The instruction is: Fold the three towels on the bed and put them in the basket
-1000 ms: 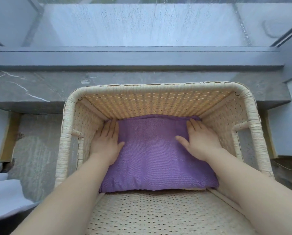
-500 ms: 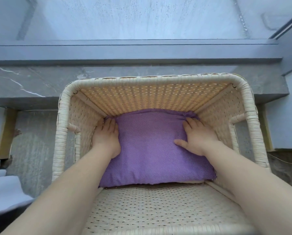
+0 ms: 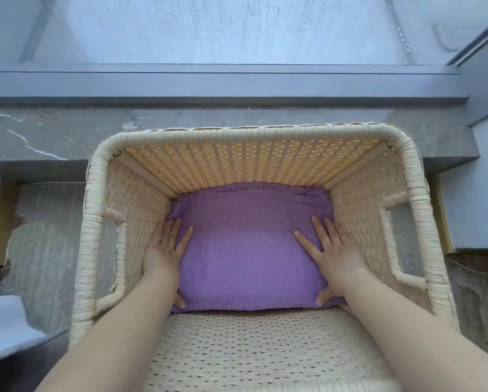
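Inside the basket (image 3: 251,134): folded purple towel (image 3: 251,250) flat on the bottom, touching the far wall; left hand (image 3: 163,253) pressing its left side, fingers straight, a bit spread; right hand (image 3: 336,256) pressing its right side, same way.

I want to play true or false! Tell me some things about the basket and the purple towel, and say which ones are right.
1. The purple towel lies inside the wicker basket. True.
2. Only one hand touches the towel. False: the left hand and the right hand both rest on it.
3. The towel hangs over the basket's rim. False: it lies down at the bottom.
4. The fingers are stretched out, not made into fists. True.
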`<state>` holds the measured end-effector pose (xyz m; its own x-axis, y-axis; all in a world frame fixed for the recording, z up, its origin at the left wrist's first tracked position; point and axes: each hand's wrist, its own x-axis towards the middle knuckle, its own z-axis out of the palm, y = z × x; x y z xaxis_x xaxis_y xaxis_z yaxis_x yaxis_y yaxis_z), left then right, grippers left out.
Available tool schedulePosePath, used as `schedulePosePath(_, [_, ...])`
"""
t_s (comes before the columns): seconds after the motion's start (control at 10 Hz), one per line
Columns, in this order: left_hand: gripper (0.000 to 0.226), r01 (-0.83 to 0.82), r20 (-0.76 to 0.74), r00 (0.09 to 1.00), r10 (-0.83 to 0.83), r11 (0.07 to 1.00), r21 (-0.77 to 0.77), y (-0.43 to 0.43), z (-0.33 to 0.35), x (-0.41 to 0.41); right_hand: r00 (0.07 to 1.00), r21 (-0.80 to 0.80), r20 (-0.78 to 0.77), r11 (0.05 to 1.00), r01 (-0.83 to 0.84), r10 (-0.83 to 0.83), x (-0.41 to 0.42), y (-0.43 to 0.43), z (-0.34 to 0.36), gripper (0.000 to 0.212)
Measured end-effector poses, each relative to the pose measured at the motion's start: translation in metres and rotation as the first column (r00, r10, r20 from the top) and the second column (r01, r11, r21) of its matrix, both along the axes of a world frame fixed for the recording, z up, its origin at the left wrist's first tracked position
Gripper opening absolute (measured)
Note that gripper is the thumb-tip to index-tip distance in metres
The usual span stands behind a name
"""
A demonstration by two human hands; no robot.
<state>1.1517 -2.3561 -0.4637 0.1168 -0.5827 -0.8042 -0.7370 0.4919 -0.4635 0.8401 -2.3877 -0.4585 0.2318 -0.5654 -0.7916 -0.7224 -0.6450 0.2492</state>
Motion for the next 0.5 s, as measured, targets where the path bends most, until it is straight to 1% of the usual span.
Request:
schedulePosePath(0.1, [0.154, 0.004, 0.029, 1.000, -0.004, 1.000, 0.008, -0.001, -0.003, 0.000, 0.999, -0.020, -0.029, 1.000, -0.021, 0.020, 0.000, 0.000, -0.008, 0.145])
schedulePosePath(0.2, [0.153, -0.014, 0.001, 1.000, 0.014, 1.000, 0.009, -0.003, 0.007, -0.002, 0.999, -0.002, -0.027, 1.000, -0.019, 0.019, 0.003, -0.004, -0.002, 0.144])
schedulePosePath(0.3, [0.140, -0.101, -0.085, 0.991, 0.101, 0.995, -0.001, 0.000, 0.026, -0.005, 0.998, 0.048, 0.019, 0.997, 0.066, -0.067, 0.006, -0.007, 0.020, 0.139])
schedulePosePath(0.4, [0.099, -0.245, -0.269, 0.935, 0.231, 0.969, -0.018, -0.004, 0.062, -0.010, 0.962, 0.074, 0.142, 0.972, 0.225, -0.234, 0.012, -0.009, 0.059, 0.105])
schedulePosePath(0.5, [0.065, -0.436, -0.466, 0.781, 0.415, 0.897, 0.068, -0.006, 0.106, -0.012, 0.885, 0.080, 0.270, 0.925, 0.372, -0.379, 0.012, -0.003, 0.103, 0.065])
